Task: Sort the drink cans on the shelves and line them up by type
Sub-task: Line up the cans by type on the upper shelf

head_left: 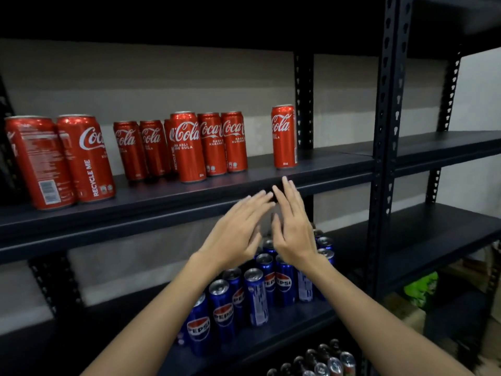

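Item, lone Coca-Cola can [283, 137]: stands upright on the upper shelf [325, 169], long axis vertical, set apart from its kind and nearest the black rack post [304, 104].
Main Coca-Cola cluster [180, 146]: left of the lone can across a bare gap; several cans upright, bunched and not in an even row.
Pair of larger-looking Coca-Cola cans [59, 158]: farthest from the lone can, at the left end of the shelf, touching each other.
Right hand [294, 229]: below and in front of the lone can, fingers straight and together, tips at the shelf's front lip, holding nothing.
Left hand [238, 229]: just beside the right hand, further from the lone can, fingers straight and slightly spread, holding nothing.
Bearing of lone can from fingers: up and back, almost straight above the right fingertips; the right hand is the nearer.
Judged next call: lone can to close up leftward with the cluster.
Pepsi cans [244, 299]: shelf below the lone can, upright, in rows, partly behind both forearms.
Dark cans [325, 359]: lowest shelf, tops only; type cannot be told.
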